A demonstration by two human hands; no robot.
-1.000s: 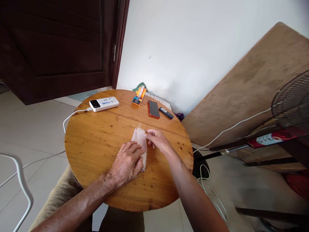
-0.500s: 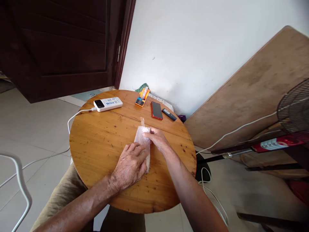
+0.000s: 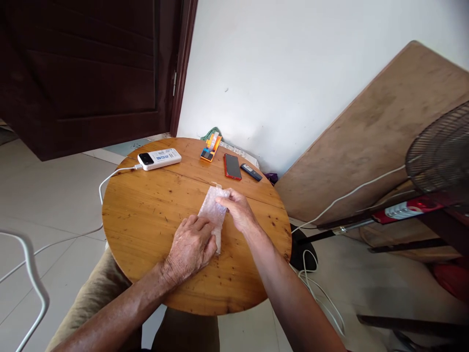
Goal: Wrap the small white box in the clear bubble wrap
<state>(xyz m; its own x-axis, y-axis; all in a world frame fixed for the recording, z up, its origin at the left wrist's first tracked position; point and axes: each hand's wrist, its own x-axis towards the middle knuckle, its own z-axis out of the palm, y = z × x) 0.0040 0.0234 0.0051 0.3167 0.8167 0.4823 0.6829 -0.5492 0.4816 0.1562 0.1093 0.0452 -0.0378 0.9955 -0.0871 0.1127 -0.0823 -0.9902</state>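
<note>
**Bubble-wrap packet (image 3: 213,204) under two hands**

On the round table (image 3: 146,215), a white device (image 3: 166,157) with a cable (image 3: 119,172) sits upper left of centre. An orange tape dispenser (image 3: 211,148), a red-edged phone (image 3: 233,166) and a dark handheld device (image 3: 251,172) lie at upper centre. The left hand (image 3: 191,246) covers part of the packet, mid-frame.

What the packet contains, if anything, is hidden; clear tape (image 3: 219,186) shows at its top.

The left fingers lie loosely bent across its lower part; the right hand (image 3: 239,210) pinches its upper right edge, thumb on top.
</note>
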